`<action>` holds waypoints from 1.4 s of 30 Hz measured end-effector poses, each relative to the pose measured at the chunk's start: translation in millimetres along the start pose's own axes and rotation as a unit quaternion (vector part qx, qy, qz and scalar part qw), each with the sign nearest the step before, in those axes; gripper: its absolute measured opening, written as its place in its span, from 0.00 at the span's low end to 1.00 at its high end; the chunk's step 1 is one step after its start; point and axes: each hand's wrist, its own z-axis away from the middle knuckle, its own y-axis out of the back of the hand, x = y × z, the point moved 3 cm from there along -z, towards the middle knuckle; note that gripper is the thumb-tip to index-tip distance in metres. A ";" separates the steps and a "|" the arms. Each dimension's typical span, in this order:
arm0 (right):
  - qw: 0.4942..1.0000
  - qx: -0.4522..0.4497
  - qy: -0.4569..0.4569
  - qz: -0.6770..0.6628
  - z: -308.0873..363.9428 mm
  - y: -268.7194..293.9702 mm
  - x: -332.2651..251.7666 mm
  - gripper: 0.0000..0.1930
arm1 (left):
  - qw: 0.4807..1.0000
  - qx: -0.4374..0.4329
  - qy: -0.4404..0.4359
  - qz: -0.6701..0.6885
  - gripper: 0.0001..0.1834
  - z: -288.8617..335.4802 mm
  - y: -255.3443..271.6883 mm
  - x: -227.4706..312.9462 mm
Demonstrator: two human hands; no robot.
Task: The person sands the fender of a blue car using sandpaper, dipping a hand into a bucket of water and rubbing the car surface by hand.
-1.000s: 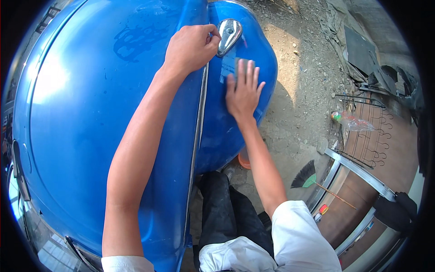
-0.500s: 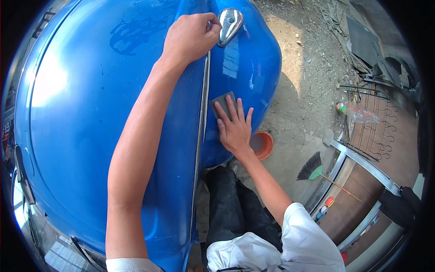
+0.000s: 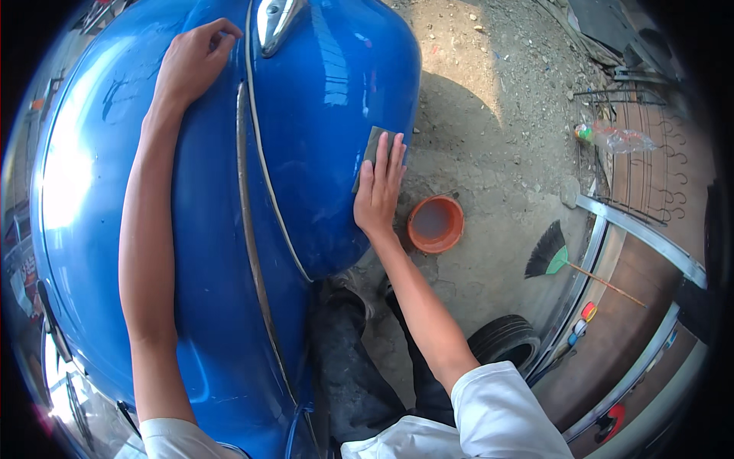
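My right hand (image 3: 380,180) lies with its fingers stretched over a dark grey piece of sandpaper (image 3: 372,145), pressing it against the outer side of a blue car fender (image 3: 329,153). Part of the sandpaper is hidden under the palm and fingers. My left hand (image 3: 195,61) rests on the blue hood (image 3: 206,199) with its fingers curled in, and nothing shows in it. Just right of the left hand, a teardrop-shaped chrome lamp (image 3: 275,23) sits on top of the fender. A metal trim strip (image 3: 251,222) runs along the hood's edge.
An orange bucket (image 3: 436,246) of cloudy water stands on the ground by my right forearm. Near my right elbow lies a tyre (image 3: 505,336). Farther right are a broom (image 3: 547,252), a plastic bottle (image 3: 623,139), a wire hook rack (image 3: 665,168) and a metal-framed panel (image 3: 642,237).
My right hand has slid the sandpaper toward the fender's outer edge. My left hand remains on the hood, now farther from the chrome lamp. The view has shifted right, showing more bucket and the tyre.
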 end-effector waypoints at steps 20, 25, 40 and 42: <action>0.989 -0.022 -0.145 -0.004 95.1 -11.0 13.5 0.33 | 0.907 -0.106 -0.005 -0.407 0.39 6.8 -34.8 52.3; 0.994 -0.046 -0.094 0.044 112.6 -6.4 47.4 0.33 | 0.995 -0.045 0.004 -0.087 0.11 107.3 -19.4 111.9; 0.957 -0.139 0.212 0.138 119.9 -20.2 -39.6 0.30 | 0.998 -0.042 0.015 0.035 0.07 142.7 5.4 153.9; 0.957 -0.123 0.196 0.175 130.8 -26.4 -38.4 0.33 | 0.992 -0.032 0.070 0.095 0.09 142.7 7.8 149.0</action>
